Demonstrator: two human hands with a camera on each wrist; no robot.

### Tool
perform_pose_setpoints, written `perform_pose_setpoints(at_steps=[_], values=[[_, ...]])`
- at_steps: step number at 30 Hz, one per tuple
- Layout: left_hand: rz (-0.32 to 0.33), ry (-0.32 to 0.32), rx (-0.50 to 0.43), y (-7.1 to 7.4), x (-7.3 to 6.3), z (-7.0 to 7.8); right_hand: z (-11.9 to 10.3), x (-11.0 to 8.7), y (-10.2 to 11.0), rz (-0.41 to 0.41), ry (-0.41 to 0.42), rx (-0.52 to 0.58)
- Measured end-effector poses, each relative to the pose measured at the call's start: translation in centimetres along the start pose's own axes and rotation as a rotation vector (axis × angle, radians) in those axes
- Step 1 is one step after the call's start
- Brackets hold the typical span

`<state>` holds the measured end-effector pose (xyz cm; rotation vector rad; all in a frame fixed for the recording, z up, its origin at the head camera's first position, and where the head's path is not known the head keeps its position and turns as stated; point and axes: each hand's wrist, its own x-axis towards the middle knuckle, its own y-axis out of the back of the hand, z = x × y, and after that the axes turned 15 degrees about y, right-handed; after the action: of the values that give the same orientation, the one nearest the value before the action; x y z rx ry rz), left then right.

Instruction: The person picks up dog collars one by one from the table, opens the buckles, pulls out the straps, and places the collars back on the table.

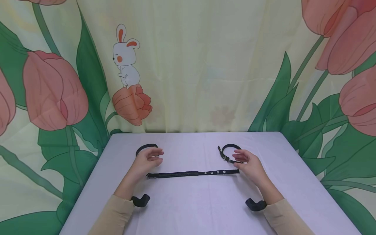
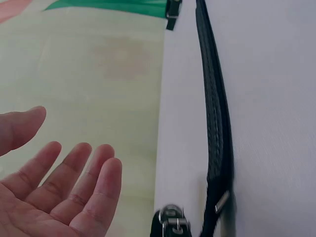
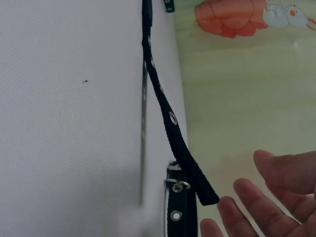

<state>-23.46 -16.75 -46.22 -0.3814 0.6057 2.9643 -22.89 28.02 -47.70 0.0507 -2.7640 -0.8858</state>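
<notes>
1. A long black strap (image 1: 176,174) is extended across lower centre.
2. The left hand (image 1: 148,160) is held at lower centre-left, fingers apart.
3. The right hand (image 1: 250,164) is held at lower centre-right, likewise apart.
4. Black loops (image 1: 232,145) are partly covered by both.

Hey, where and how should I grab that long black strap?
Probably pinch the long black strap at its plain right end, coming from the right: it stretches left to right, and that narrow end points outward, uncovered, beyond the metal eyelets.
</notes>
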Motion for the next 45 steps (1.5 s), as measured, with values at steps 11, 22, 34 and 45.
perform_pose_setpoints(at_steps=[11, 22, 34, 45], values=[[-0.174, -0.051, -0.177, -4.7, 1.5, 2.4, 0.3, 0.3, 0.5, 0.007, 0.036, -0.048], [-0.251, -0.097, -0.175, -8.8, 3.4, 4.8, 0.8, 0.5, 1.3, 0.003, 0.035, -0.067], [-0.276, -0.123, -0.041, -12.7, 5.7, 6.8, 1.5, 0.9, 1.9, -0.002, 0.007, -0.059], [-0.343, -0.147, 0.079, -14.9, 7.1, 7.8, 1.8, 1.1, 2.3, -0.013, 0.004, -0.079]])
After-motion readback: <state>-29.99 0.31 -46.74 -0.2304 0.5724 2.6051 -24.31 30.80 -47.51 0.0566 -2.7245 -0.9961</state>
